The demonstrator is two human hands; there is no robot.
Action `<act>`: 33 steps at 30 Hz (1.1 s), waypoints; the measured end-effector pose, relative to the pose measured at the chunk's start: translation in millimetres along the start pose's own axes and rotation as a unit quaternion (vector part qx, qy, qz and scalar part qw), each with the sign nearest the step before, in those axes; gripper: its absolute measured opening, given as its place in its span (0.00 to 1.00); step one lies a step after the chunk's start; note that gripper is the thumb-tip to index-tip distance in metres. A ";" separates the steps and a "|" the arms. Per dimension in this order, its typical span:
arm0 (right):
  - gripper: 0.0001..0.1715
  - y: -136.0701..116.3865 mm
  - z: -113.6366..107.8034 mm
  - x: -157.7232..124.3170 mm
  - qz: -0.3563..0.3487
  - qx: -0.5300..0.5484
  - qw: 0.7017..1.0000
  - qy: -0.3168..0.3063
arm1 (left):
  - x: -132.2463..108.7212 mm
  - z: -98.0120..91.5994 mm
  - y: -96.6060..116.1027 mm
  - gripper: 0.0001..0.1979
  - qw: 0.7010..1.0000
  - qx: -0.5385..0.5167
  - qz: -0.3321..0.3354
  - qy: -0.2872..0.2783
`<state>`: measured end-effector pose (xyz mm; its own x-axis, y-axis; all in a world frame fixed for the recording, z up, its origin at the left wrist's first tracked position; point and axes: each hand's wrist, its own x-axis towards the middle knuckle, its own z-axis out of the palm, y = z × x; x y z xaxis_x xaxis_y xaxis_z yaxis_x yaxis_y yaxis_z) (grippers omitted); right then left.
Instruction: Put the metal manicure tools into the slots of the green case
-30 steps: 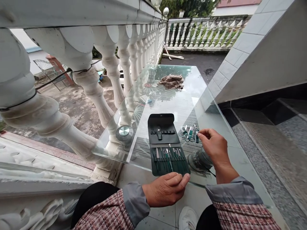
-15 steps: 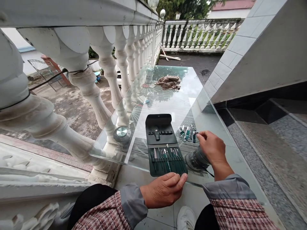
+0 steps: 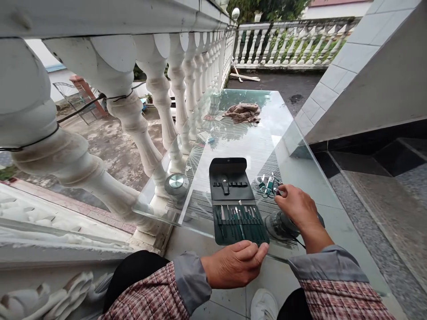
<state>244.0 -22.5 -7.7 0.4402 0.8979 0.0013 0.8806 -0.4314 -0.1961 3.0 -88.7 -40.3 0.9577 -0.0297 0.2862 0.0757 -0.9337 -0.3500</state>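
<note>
A dark green manicure case (image 3: 231, 193) lies unfolded on the glass table (image 3: 196, 222). Slim tools (image 3: 238, 218) sit in a row under the band of its near half; the loops in the far half hold nothing. At the case's near right corner, my left hand (image 3: 235, 263) is closed on the edge, fingertips partly hidden. To the right of the case lies a small pile of green and silver nail clippers and scissors (image 3: 266, 183). My right hand (image 3: 296, 205) pinches a small nail clipper (image 3: 276, 191) at the pile's right side; the fingers partly cover it.
A round silver-topped object (image 3: 176, 183) is left of the case, and a dark round object (image 3: 280, 226) is under my right wrist. A crumpled brown cloth (image 3: 243, 113) lies farther back. White balusters (image 3: 160, 98) line the left; stone steps (image 3: 376, 195) rise on the right.
The view has shifted, so everything sits slightly farther right. My right hand has tilted lower over the pile with the nail clipper; my left hand stays at the case's edge.
</note>
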 end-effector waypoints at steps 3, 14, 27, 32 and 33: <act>0.16 0.5 -1.1 -0.1 0.003 0.003 1.000 -0.011 | -0.1 -1.0 0.0 0.15 1.000 0.001 -0.003 0.005; 0.15 6.7 4.0 1.9 -0.033 0.011 0.999 0.020 | -0.3 -0.5 0.1 0.14 1.000 -0.008 -0.004 0.005; 0.08 -79.7 0.3 -51.6 -0.337 0.156 0.928 -0.038 | -1.0 0.0 0.1 0.14 0.999 -0.033 -0.002 -0.009; 0.08 -80.3 -5.1 -72.7 -0.373 0.094 0.922 -0.034 | -2.5 6.0 -0.2 0.13 0.999 -0.048 0.017 -0.002; 0.08 -78.6 -5.3 -79.1 -0.380 0.089 0.920 -0.026 | -2.9 9.1 0.8 0.13 0.998 -0.052 0.023 -0.001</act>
<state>140.9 -60.1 12.8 -0.3043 0.9392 0.1593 0.8860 0.3404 -0.3149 2.8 -86.2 -49.5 0.9598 -0.0726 0.2712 0.0030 -0.9633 -0.2685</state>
